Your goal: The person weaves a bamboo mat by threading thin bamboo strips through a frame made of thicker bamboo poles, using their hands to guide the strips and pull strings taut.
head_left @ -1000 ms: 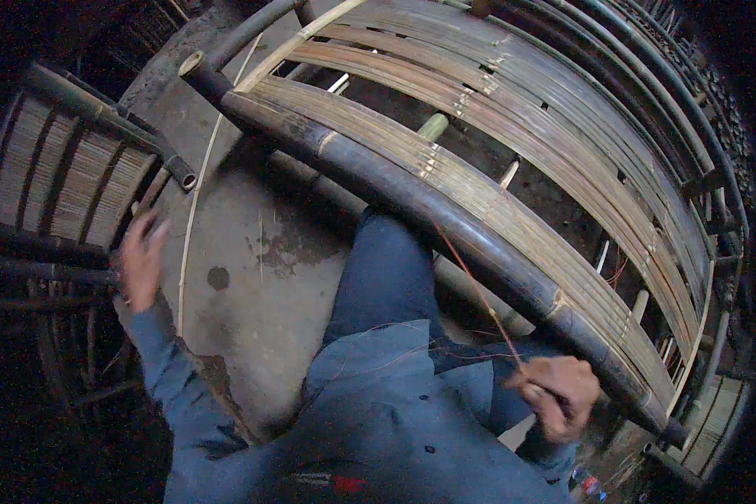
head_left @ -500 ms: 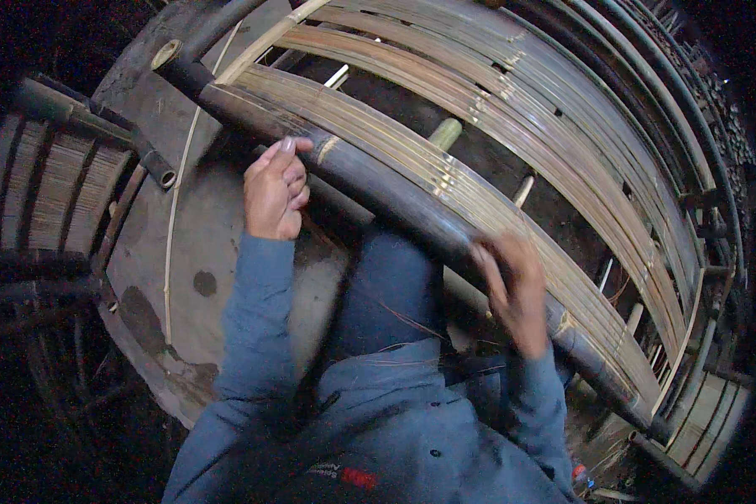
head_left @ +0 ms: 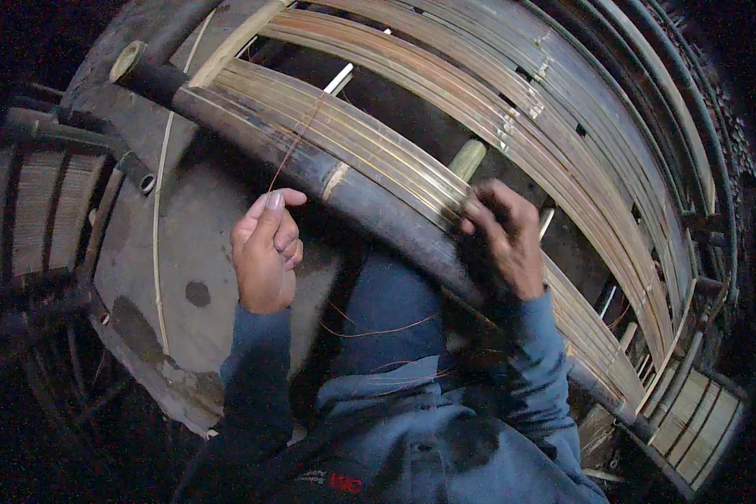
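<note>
A thin reddish-brown wire-like strand (head_left: pixel 297 144) is pinched between the thumb and forefinger of my left hand (head_left: pixel 265 248). It rises taut from there across the dark bamboo pole (head_left: pixel 374 210) to the pale bamboo slats (head_left: pixel 370 139). My right hand (head_left: pixel 508 239) is over the pole and slats farther right, with curled fingertips close together at the slats' near edge. Whether those fingertips hold something is too small and blurred to tell. Loose lengths of similar strand (head_left: pixel 382 333) lie over my lap.
More slat bands (head_left: pixel 445 76) stretch beyond the nearest one, with dark gaps between them. A short greenish bamboo crosspiece (head_left: pixel 468 160) shows in one gap. At left stand a bamboo slatted seat (head_left: pixel 67 197) and a long thin stick (head_left: pixel 157 244) on the grey floor (head_left: pixel 218 252).
My left hand has moved slightly down and left, and the strand now shows stretched from it to the slats. The right hand has shifted up from the pole toward the slats.
</note>
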Available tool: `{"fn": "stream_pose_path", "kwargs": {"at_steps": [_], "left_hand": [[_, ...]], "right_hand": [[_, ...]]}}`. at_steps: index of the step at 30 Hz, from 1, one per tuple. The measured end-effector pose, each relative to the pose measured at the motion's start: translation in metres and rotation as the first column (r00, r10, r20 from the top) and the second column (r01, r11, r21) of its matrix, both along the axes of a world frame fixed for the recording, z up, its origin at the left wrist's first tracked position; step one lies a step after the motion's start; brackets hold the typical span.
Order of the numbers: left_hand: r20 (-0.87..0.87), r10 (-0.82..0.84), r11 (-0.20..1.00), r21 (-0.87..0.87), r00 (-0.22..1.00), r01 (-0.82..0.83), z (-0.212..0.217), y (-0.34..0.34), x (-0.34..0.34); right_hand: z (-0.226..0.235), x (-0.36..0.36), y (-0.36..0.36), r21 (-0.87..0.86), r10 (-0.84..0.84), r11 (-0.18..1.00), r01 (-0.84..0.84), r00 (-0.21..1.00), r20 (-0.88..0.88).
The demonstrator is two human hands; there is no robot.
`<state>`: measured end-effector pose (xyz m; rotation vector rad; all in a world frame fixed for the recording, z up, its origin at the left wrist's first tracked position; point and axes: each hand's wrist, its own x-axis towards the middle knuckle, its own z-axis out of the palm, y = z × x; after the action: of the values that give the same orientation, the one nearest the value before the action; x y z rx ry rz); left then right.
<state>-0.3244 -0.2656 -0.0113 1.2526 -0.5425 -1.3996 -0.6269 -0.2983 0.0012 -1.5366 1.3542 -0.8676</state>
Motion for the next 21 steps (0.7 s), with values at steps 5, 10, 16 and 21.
{"fn": "stream_pose_path", "kwargs": {"at_steps": [5,10,16,21], "left_hand": [[0.171,-0.13,0.991,-0.019,0.977,0.135,0.009,0.003,-0.018],[0.519,-0.183,0.915,-0.22,0.835,0.337,0.007,0.034,-0.053],[0.682,-0.6,0.465,-0.129,0.419,0.876,0.02,0.098,-0.069],[0.802,-0.038,0.755,-0.367,0.596,0.543,0.022,-0.005,-0.009]], "right_hand": [[-0.015,-0.182,0.085,-0.346,-0.534,0.823,0.45,0.821,-0.203],[0.024,-0.127,0.09,-0.331,-0.441,0.897,0.291,0.624,-0.645],[0.035,0.068,0.051,0.45,-0.132,0.889,-0.083,0.895,0.426],[0.061,0.045,0.052,0.287,-0.283,0.936,0.205,0.921,0.266]]}}
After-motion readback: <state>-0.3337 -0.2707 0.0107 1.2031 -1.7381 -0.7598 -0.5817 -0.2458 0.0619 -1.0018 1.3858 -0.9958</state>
